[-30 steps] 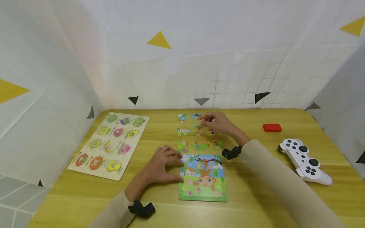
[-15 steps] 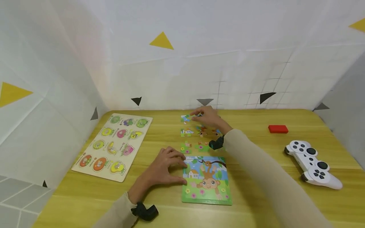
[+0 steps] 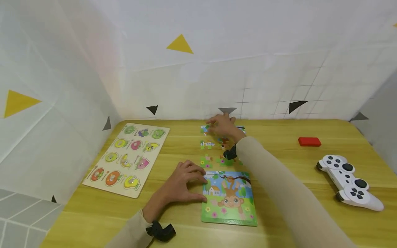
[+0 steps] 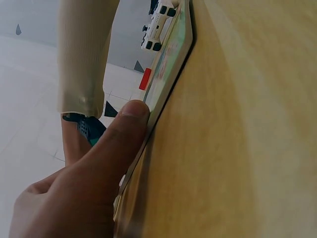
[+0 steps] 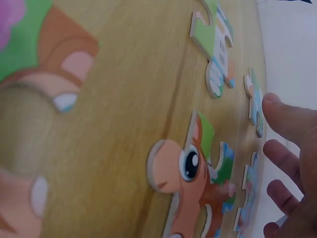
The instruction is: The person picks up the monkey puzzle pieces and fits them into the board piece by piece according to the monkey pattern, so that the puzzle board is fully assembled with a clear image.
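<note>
My left hand (image 3: 183, 184) rests at the left edge of a square puzzle board (image 3: 229, 198) printed with a hanging monkey. Its thumb (image 4: 121, 129) and fingertips touch that edge, spread apart. Beyond the board, cut jigsaw pieces lie spaced out in three rows, including a house piece (image 3: 206, 144) and a flower piece (image 3: 206, 162). My right hand (image 3: 224, 126) hovers over the back row, hiding part of it. In the right wrist view, its thumb comes close to a back-row piece (image 5: 255, 101), fingers apart and nothing between them. A monkey-eye piece (image 5: 200, 186) lies nearer.
A wooden fruit peg puzzle (image 3: 126, 160) lies on the left of the table. To the right are a red block (image 3: 309, 141) and a white game controller (image 3: 348, 182). A pale fabric wall (image 3: 198, 75) stands behind the table.
My right hand has moved left along the back row toward the corner sky piece, its forearm now covering some pieces. The left hand stays at the board's edge. The view has shifted slightly.
</note>
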`<move>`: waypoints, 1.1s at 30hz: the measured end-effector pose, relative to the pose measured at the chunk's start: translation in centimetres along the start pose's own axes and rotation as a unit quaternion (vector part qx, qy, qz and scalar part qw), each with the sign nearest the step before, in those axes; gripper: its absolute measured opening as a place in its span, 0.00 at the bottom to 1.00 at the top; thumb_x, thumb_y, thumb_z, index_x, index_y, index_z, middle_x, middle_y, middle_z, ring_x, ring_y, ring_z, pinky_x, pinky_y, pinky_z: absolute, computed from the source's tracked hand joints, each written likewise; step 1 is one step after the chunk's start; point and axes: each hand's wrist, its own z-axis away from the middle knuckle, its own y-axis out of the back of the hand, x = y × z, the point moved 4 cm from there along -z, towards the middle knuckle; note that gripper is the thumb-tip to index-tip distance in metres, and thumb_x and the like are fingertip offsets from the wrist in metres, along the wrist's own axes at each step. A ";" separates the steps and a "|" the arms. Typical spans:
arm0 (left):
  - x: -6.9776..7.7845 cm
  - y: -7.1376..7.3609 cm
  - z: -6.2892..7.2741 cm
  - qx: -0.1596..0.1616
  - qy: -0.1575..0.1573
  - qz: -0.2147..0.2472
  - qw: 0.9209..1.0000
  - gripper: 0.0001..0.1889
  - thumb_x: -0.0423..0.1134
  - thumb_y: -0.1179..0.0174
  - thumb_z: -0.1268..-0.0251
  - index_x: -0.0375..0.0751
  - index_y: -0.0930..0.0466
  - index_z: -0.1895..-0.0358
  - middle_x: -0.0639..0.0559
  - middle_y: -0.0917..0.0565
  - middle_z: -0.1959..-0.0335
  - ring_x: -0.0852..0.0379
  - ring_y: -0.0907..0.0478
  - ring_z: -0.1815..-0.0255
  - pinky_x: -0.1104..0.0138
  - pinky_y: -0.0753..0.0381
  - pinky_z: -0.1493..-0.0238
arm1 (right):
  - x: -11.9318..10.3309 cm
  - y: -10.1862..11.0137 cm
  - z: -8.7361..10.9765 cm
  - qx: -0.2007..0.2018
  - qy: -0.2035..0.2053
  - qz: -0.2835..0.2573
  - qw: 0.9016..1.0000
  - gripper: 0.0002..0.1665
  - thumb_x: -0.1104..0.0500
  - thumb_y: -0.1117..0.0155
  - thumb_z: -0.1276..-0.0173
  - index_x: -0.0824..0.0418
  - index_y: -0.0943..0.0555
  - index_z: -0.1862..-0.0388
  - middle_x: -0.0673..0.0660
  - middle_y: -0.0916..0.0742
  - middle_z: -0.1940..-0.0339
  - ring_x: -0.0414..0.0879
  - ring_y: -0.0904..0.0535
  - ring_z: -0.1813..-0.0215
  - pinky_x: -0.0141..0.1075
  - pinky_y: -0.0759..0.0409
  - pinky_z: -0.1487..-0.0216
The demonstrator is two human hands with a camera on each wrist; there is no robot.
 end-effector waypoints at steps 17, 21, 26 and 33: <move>0.0 0.1 -0.1 0.009 -0.005 -0.008 1.000 0.26 0.72 0.29 0.51 0.63 0.12 0.53 0.61 0.17 0.44 0.61 0.29 0.43 0.61 0.36 0.47 | -0.6 -0.3 -0.4 -0.014 -0.014 0.052 0.998 0.28 0.45 0.32 0.29 0.51 0.21 0.33 0.57 0.24 0.31 0.62 0.41 0.30 0.57 0.54 0.39; -0.1 0.0 -0.1 0.008 -0.004 -0.007 1.000 0.26 0.72 0.29 0.51 0.63 0.13 0.53 0.62 0.17 0.44 0.61 0.30 0.42 0.60 0.36 0.46 | -0.5 -0.3 -0.5 -0.004 -0.012 0.025 1.000 0.27 0.47 0.30 0.30 0.52 0.21 0.36 0.56 0.20 0.36 0.59 0.38 0.34 0.57 0.54 0.37; -0.2 0.0 -0.1 0.005 -0.001 -0.010 1.000 0.26 0.72 0.29 0.51 0.64 0.13 0.53 0.63 0.17 0.44 0.62 0.30 0.42 0.60 0.36 0.46 | 0.0 -0.4 -0.9 0.002 -0.022 -0.013 1.000 0.23 0.48 0.28 0.32 0.51 0.23 0.42 0.57 0.20 0.42 0.57 0.37 0.35 0.57 0.55 0.36; -0.2 0.0 -0.1 0.002 0.001 -0.012 1.000 0.26 0.72 0.29 0.51 0.65 0.13 0.53 0.63 0.18 0.43 0.62 0.30 0.42 0.60 0.36 0.46 | 0.4 -0.3 -1.2 0.017 -0.007 -0.076 0.997 0.15 0.55 0.31 0.31 0.53 0.22 0.47 0.56 0.17 0.51 0.56 0.28 0.42 0.60 0.59 0.33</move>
